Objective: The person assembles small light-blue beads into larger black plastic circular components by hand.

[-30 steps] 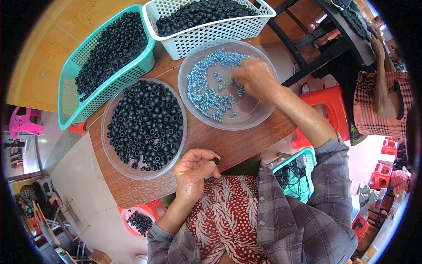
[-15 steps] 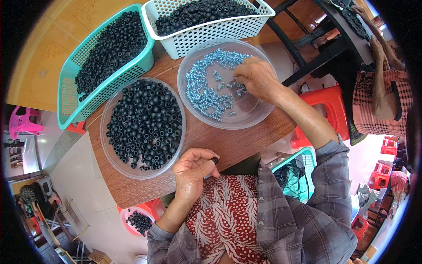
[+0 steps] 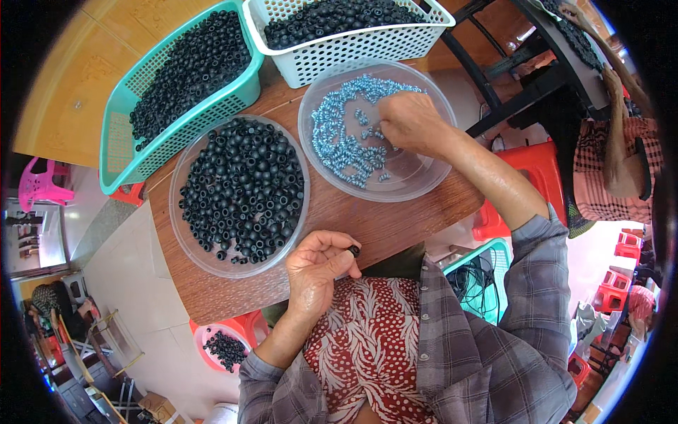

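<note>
My left hand is above the near edge of the wooden table, thumb and fingertips pinching a small black cap-like piece. My right hand reaches into a round clear tub on the right. Its fingers are curled down among small silvery-blue pieces that look like coil springs. The fingertips are hidden behind the hand, so whatever they grip does not show. A second round clear tub, left of the first, holds many round black hollow pieces like the one in my left hand.
Behind the tubs stand a green basket and a white basket, both filled with black pieces. The wooden table carries the tubs. Beside it are a red stool, a green basket of cables and a pink bowl. Another person sits at right.
The whole view has shifted slightly, moving the tubs right and up. My right hand stays in the tub with its fingers more tucked under. My left hand still pinches the black piece.
</note>
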A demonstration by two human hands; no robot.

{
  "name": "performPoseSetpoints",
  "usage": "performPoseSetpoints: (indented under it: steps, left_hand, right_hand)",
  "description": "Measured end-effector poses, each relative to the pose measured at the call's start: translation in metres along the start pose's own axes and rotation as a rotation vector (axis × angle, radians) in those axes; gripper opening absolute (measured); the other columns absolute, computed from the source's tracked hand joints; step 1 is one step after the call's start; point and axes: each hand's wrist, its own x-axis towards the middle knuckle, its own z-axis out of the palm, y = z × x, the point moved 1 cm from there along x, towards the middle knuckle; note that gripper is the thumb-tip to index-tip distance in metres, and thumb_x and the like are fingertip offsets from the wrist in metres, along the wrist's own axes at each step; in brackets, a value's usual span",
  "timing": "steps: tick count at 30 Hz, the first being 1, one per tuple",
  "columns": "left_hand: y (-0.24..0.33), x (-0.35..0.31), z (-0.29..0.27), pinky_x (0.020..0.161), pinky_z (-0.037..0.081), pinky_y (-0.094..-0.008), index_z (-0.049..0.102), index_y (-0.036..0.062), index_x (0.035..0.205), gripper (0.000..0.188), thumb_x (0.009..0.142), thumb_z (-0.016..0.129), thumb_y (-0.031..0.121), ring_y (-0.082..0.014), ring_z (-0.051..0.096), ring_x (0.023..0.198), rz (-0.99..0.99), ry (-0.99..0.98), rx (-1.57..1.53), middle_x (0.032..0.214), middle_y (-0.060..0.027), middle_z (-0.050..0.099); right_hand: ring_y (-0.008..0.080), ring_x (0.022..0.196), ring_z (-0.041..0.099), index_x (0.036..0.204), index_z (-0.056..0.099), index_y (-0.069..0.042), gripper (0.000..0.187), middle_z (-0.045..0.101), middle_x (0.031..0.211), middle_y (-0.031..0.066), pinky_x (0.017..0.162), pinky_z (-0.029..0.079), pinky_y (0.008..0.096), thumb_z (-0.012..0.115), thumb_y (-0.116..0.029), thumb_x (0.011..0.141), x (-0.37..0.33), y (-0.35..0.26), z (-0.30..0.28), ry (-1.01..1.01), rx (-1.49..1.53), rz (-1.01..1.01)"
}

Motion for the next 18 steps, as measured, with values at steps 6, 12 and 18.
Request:
performPoseSetpoints:
  steps: [6, 12, 18]
  left_hand:
    - [0.0, -0.002, -0.001, 0.06, 0.053, -0.0281, 0.059, -0.0055, 0.094, 0.015, 0.081, 0.065, -0.007, -0.0198, 0.061, 0.069, -0.01, 0.016, -0.002, 0.098, -0.0183, 0.064]
    - [0.005, -0.001, 0.003, 0.065, 0.054, -0.0288, 0.06, -0.0046, 0.095, 0.015, 0.081, 0.067, -0.005, -0.0198, 0.062, 0.072, -0.044, 0.022, -0.024, 0.098, -0.0176, 0.064]
    - [0.012, 0.006, 0.018, 0.074, 0.055, -0.0298, 0.06, -0.004, 0.096, 0.016, 0.082, 0.066, -0.005, -0.0206, 0.063, 0.085, 0.042, 0.015, -0.055, 0.099, -0.0167, 0.064]
  right_hand:
    - [0.0222, 0.065, 0.061, 0.077, 0.062, 0.002, 0.009, 0.064, 0.07, 0.0136, 0.058, 0.046, 0.033, 0.065, -0.006, 0.078, -0.024, 0.003, -0.018, 0.109, 0.656, 0.098]
    - [0.0075, 0.073, 0.06, 0.086, 0.065, -0.003, 0.002, 0.066, 0.08, 0.0027, 0.062, 0.045, 0.0217, 0.065, -0.005, 0.084, -0.046, -0.005, -0.029, -0.097, 1.251, 0.259]
    - [0.0077, 0.078, 0.061, 0.09, 0.067, -0.002, 0.008, 0.067, 0.084, 0.0027, 0.068, 0.047, 0.022, 0.066, -0.004, 0.082, -0.064, -0.039, -0.036, -0.148, 1.428, 0.203]
